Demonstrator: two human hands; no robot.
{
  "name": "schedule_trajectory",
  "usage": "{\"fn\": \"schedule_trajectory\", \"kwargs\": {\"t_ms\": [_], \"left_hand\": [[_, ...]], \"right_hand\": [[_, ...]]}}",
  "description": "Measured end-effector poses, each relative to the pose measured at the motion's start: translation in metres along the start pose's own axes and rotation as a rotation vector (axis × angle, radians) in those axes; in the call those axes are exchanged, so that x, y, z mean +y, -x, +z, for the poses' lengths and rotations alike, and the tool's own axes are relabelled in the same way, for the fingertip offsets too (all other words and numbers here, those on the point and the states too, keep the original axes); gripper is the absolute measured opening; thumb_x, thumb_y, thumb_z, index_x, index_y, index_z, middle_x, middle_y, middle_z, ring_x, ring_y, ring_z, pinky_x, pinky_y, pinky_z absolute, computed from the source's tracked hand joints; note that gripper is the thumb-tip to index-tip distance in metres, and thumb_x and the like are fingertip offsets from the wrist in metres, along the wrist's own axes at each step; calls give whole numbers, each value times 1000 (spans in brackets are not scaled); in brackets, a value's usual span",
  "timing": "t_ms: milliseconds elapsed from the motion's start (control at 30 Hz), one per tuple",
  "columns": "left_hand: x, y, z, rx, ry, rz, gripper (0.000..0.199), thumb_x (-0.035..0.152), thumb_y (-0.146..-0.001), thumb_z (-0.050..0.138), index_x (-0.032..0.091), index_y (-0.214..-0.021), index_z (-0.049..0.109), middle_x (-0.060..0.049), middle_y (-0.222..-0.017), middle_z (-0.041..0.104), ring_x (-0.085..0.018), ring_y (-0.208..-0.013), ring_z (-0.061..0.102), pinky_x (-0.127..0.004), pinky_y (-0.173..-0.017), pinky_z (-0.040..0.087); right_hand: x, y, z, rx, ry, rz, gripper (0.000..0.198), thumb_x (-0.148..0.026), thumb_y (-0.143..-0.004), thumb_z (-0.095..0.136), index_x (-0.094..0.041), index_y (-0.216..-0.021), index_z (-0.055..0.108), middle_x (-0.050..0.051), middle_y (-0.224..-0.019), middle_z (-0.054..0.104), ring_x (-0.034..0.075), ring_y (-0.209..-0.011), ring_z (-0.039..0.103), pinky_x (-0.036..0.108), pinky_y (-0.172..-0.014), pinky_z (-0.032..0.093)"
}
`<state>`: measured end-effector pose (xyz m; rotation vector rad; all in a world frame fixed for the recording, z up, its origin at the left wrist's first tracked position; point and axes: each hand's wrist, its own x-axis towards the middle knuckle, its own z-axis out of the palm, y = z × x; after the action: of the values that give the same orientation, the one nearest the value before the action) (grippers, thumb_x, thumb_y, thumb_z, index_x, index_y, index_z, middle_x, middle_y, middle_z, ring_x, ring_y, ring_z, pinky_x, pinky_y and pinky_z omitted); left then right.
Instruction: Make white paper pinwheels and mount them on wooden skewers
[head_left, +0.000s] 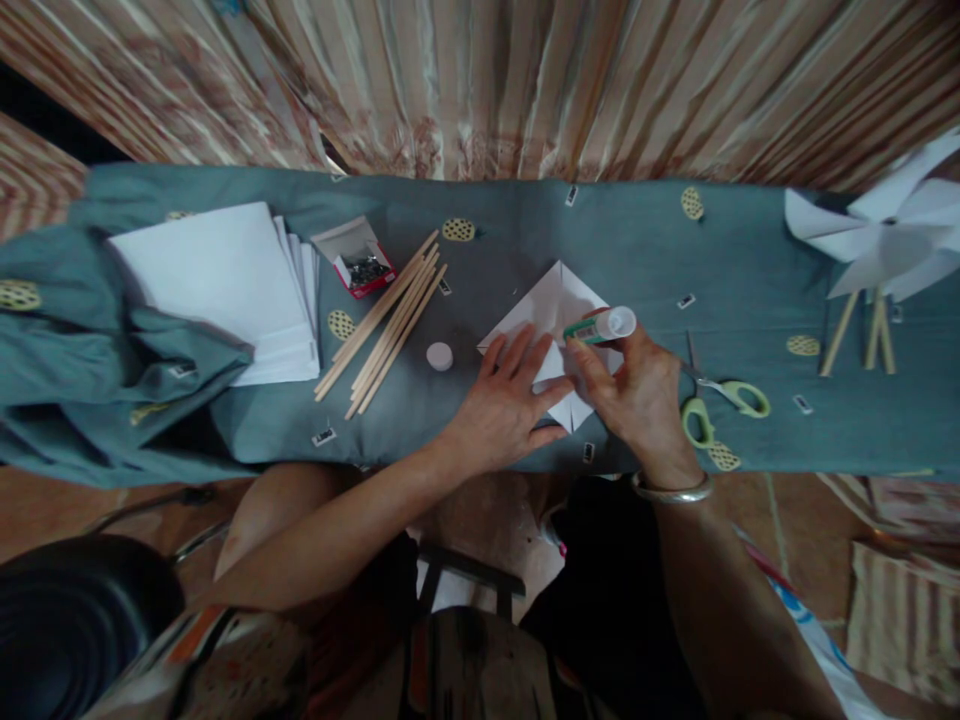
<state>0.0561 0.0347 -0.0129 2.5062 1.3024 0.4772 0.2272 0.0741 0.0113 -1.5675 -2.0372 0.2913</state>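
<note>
A white square of paper (546,298) lies cornerwise on the cloth, with slits running in from its corners and one flap (550,364) folded inward. My left hand (504,405) rests flat over its near left part, fingers spread. In my right hand (637,392) is a glue stick (600,325), its white end tilted up to the right and its other end down at the paper's middle. The tip itself is hidden. A round white cap (439,356) sits left of the paper. Scissors with green handles (724,390) lie just beyond my right hand.
Several wooden sticks (394,330) lie left of the cap, beside an open red-and-white box (360,262) of small dark metal pieces. A stack of white paper (217,280) is farther left. White paper pinwheels (889,225) on sticks stand at the right. A curtain (480,90) hangs behind.
</note>
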Motion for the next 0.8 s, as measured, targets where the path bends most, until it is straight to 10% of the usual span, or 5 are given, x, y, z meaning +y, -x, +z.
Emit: {"fn": "schedule_trajectory", "kwargs": {"t_ms": [800], "left_hand": [[1, 0, -2, -27, 12, -3, 60, 52, -82, 67, 26, -135, 55, -16, -158, 32, -40, -147, 22, -65, -116, 20]], "right_hand": [[6, -2, -9, -33, -12, 19, 27, -43, -87, 59, -19, -97, 67, 9, -84, 75, 27, -75, 72, 39, -68, 54]]}}
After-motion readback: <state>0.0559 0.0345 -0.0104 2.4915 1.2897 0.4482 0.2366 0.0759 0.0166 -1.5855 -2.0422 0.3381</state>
